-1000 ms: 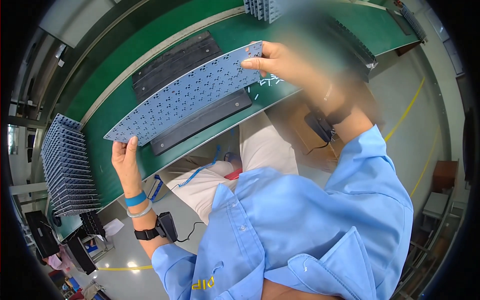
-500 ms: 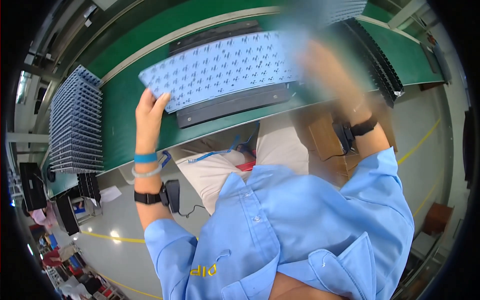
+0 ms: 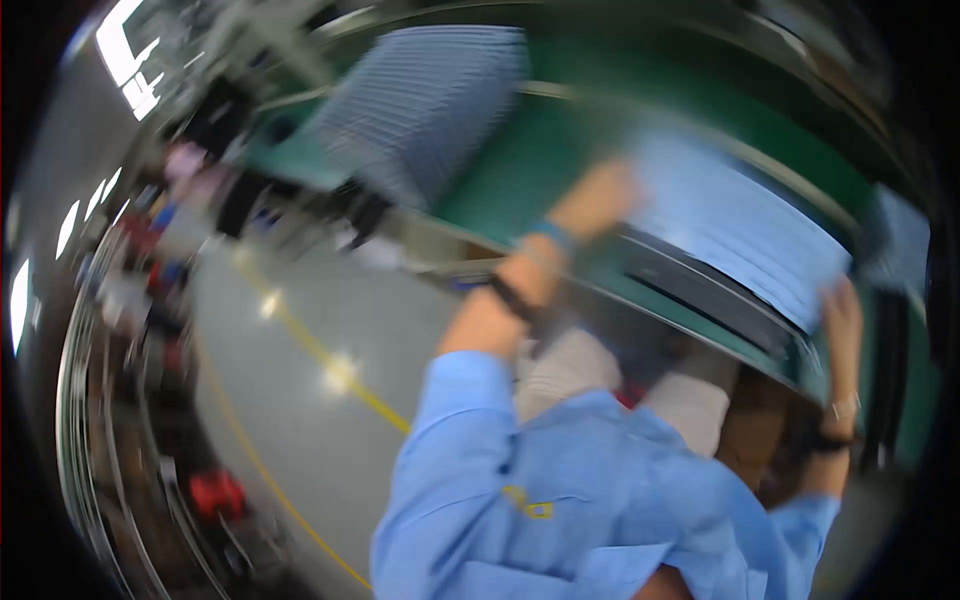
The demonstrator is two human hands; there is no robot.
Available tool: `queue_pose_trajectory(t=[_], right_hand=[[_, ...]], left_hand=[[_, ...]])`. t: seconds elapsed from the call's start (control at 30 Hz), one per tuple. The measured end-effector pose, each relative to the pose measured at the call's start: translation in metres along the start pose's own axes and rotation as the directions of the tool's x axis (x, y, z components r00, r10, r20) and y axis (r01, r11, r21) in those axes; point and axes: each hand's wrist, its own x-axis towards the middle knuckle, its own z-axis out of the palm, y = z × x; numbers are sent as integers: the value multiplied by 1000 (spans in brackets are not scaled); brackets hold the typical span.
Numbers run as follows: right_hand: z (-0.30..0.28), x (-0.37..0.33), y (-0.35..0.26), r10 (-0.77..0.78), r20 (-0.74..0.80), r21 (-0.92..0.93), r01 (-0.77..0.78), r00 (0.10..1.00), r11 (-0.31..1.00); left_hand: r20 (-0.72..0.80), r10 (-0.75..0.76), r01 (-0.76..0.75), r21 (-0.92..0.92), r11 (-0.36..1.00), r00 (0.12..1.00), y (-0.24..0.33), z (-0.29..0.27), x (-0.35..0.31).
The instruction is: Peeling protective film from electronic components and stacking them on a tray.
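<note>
A pale blue keyboard circuit board [image 3: 735, 215], its pattern smeared by motion, lies tilted across the view above a dark fixture bar [image 3: 705, 290] on the bench. At its left end is my left hand [image 3: 605, 192], closed at the edge with its fingers blurred. My right hand [image 3: 841, 312] grips the board's right end, thumb side toward the board. Dark bands and straps circle both my wrists.
On the green bench [image 3: 510, 180], a tall stack of similar boards [image 3: 430, 105] stands at the left. More boards [image 3: 900, 235] are beside a black slotted rack [image 3: 886, 370] at the right. Below the bench edge is a brown box [image 3: 755, 420]; yellow lines mark the grey floor [image 3: 310, 350].
The view has swung left, so the bench and board appear farther right and more tilted. My right hand, blurred near the board's upper right before, is now at its right end.
</note>
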Motion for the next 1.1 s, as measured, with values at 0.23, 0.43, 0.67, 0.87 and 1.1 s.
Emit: queue_pose_trajectory(t=[0.23,0.43,0.67,0.87,1.1], right_hand=[[13,34,-110,-317,51,382,275,947,882],[114,-4,-202,-634,423,108,659,647,744],[208,-57,-246,-572,724,-167,902,385,397],[223,-61,-238,-539,723,-232,887,432,399],[210,-47,-211,-653,659,-90,901,373,424]], left_hand=[[-462,-192,-203,-674,710,866,105,-57,-70],[-699,-240,-335,-578,744,674,149,-91,-152],[-823,-337,-364,-519,774,456,163,-82,-220],[-784,-399,-389,-594,704,476,165,-83,-246],[-841,-352,-355,-503,788,411,132,-82,-238]])
